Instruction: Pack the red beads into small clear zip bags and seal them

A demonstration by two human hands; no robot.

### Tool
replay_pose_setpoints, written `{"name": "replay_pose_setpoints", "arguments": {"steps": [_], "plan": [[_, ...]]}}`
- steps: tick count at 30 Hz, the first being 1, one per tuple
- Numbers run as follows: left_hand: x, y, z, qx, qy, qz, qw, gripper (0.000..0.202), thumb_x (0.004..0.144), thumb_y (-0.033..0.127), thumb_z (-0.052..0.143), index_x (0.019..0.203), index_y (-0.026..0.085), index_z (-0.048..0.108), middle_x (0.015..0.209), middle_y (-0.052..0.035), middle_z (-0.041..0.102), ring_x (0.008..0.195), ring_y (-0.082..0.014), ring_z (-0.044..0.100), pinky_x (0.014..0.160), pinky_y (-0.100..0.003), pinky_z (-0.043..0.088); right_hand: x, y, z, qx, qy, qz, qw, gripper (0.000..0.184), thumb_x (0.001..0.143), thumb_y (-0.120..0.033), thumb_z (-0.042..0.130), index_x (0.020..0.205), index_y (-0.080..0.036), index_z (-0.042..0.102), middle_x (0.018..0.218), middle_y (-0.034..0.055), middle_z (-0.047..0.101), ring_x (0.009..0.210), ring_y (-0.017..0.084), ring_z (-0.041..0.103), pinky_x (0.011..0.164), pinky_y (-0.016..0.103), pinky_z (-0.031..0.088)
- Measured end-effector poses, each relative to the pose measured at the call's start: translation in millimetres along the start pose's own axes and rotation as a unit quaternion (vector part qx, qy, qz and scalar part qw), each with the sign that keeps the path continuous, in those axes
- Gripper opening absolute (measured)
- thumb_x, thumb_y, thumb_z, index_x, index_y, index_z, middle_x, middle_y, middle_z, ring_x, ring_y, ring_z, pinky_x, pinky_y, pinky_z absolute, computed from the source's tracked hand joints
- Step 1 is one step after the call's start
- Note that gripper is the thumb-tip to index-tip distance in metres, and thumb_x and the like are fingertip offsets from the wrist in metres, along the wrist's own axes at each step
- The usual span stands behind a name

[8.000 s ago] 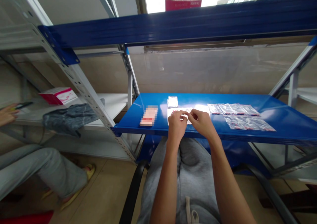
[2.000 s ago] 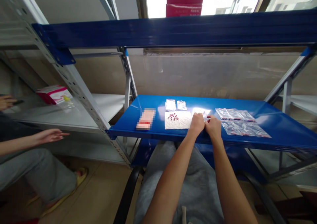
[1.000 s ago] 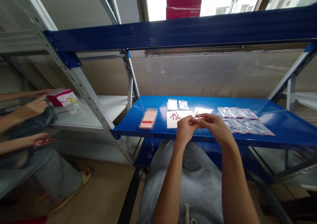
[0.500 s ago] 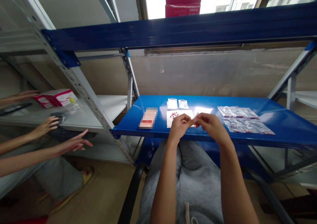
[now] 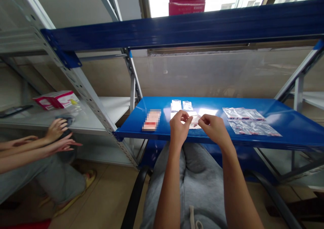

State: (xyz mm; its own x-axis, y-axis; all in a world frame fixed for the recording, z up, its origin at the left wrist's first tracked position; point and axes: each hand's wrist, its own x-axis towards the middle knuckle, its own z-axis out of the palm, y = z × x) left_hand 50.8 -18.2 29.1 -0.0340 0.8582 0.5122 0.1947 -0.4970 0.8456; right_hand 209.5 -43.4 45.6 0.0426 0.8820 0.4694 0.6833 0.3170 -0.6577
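Both my hands hover over the front edge of the blue shelf (image 5: 278,108). My left hand (image 5: 178,127) and my right hand (image 5: 214,129) each pinch one side of a small clear bag (image 5: 194,120) stretched between them. A white paper sheet (image 5: 192,113) lies under the hands, mostly hidden. Whether the red beads are still on it cannot be seen. Two small clear bags (image 5: 176,105) lie just behind the sheet.
Several filled clear bags (image 5: 249,121) are spread on the right of the shelf. A blurred pinkish item (image 5: 152,120) lies at its left. A blue beam (image 5: 177,29) runs overhead. Another person's hands (image 5: 59,136) reach by the grey shelf holding a pink box (image 5: 57,100).
My hands have drawn apart and moved back over the sheet, with the small bag spread between them. The other person's hands have come together near the grey shelf.
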Motion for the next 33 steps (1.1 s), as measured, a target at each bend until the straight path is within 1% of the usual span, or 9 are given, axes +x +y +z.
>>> {"name": "replay_pose_setpoints", "arguments": {"steps": [6, 10, 14, 17, 19, 21, 23, 27, 33], "plan": [[-3, 14, 1.2, 0.074, -0.069, 0.062, 0.993, 0.023, 0.086, 0.007, 0.058, 0.080, 0.020, 0.075, 0.094, -0.0057, 0.071, 0.081, -0.0162, 0.064, 0.071, -0.025, 0.050, -1, -9, 5, -0.013, 0.032, 0.000, 0.999, 0.029, 0.086, -0.031, 0.054, 0.059, -0.021, 0.053, 0.055, -0.0001, 0.055, 0.055, 0.014, 0.042, 0.057, 0.029, 0.029], [-2, 13, 1.4, 0.093, -0.061, 0.018, 0.994, 0.023, 0.084, 0.007, 0.064, 0.086, 0.022, 0.081, 0.091, -0.0050, 0.076, 0.072, -0.0159, 0.065, 0.075, -0.029, 0.053, -2, -13, 5, 0.008, -0.001, -0.017, 1.000, 0.031, 0.087, -0.035, 0.054, 0.059, -0.021, 0.053, 0.056, 0.0003, 0.056, 0.057, 0.014, 0.045, 0.058, 0.029, 0.031], [0, 7, -7.0, 0.059, -0.039, -0.028, 0.997, 0.018, 0.085, 0.013, 0.067, 0.088, 0.022, 0.083, 0.091, -0.0042, 0.079, 0.069, -0.0159, 0.069, 0.068, -0.027, 0.056, -3, -12, 4, 0.014, -0.027, -0.024, 0.999, 0.029, 0.087, -0.032, 0.054, 0.060, -0.020, 0.059, 0.060, 0.0021, 0.062, 0.059, 0.016, 0.053, 0.061, 0.029, 0.036], [2, 2, -18.6, 0.017, -0.005, -0.071, 0.997, 0.018, 0.087, 0.018, 0.067, 0.094, 0.021, 0.083, 0.091, -0.0048, 0.080, 0.066, -0.0160, 0.071, 0.059, -0.025, 0.057, 1, -4, 10, 0.035, 0.005, -0.002, 0.999, 0.023, 0.087, -0.032, 0.053, 0.072, -0.020, 0.067, 0.071, 0.0048, 0.070, 0.068, 0.019, 0.062, 0.067, 0.030, 0.042], [3, -1, -26.8, -0.018, 0.006, -0.088, 0.996, 0.018, 0.086, 0.021, 0.069, 0.097, 0.019, 0.083, 0.090, -0.0051, 0.080, 0.064, -0.0160, 0.071, 0.056, -0.025, 0.058, 5, 6, 19, 0.058, 0.045, 0.055, 0.996, 0.023, 0.088, -0.036, 0.054, 0.086, -0.019, 0.069, 0.082, 0.0078, 0.073, 0.074, 0.021, 0.066, 0.070, 0.031, 0.046], [5, -5, -33.1, -0.054, 0.003, -0.094, 0.994, 0.019, 0.085, 0.024, 0.071, 0.098, 0.018, 0.082, 0.092, -0.0058, 0.080, 0.065, -0.0161, 0.072, 0.056, -0.024, 0.059, 8, 18, 30, 0.125, 0.031, 0.134, 0.982, 0.031, 0.087, -0.044, 0.058, 0.102, -0.018, 0.069, 0.092, 0.0108, 0.075, 0.079, 0.023, 0.069, 0.068, 0.032, 0.049], [6, -9, -36.5, -0.083, -0.005, -0.092, 0.992, 0.021, 0.084, 0.027, 0.072, 0.100, 0.017, 0.081, 0.098, -0.0070, 0.079, 0.066, -0.0160, 0.073, 0.058, -0.025, 0.060, 8, 28, 42, 0.247, -0.040, 0.197, 0.948, 0.042, 0.084, -0.051, 0.065, 0.112, -0.019, 0.066, 0.098, 0.0121, 0.074, 0.083, 0.024, 0.071, 0.065, 0.032, 0.052], [7, -18, -38.7, -0.118, -0.022, -0.103, 0.987, 0.027, 0.080, 0.032, 0.076, 0.103, 0.016, 0.080, 0.099, -0.0075, 0.078, 0.066, -0.0156, 0.073, 0.062, -0.026, 0.061, 5, 39, 55, 0.445, -0.132, 0.210, 0.861, 0.052, 0.070, -0.056, 0.081, 0.105, -0.021, 0.068, 0.096, 0.0095, 0.074, 0.083, 0.022, 0.072, 0.066, 0.030, 0.055], [6, -26, -48.4, -0.138, -0.057, -0.160, 0.976, 0.039, 0.070, 0.029, 0.085, 0.105, 0.013, 0.079, 0.089, -0.0057, 0.074, 0.065, -0.0157, 0.073, 0.061, -0.026, 0.061, 5, 43, 57, 0.459, -0.105, 0.204, 0.858, 0.048, 0.061, -0.055, 0.089, 0.085, -0.019, 0.069, 0.078, 0.0041, 0.070, 0.070, 0.016, 0.066, 0.061, 0.025, 0.054]]}}
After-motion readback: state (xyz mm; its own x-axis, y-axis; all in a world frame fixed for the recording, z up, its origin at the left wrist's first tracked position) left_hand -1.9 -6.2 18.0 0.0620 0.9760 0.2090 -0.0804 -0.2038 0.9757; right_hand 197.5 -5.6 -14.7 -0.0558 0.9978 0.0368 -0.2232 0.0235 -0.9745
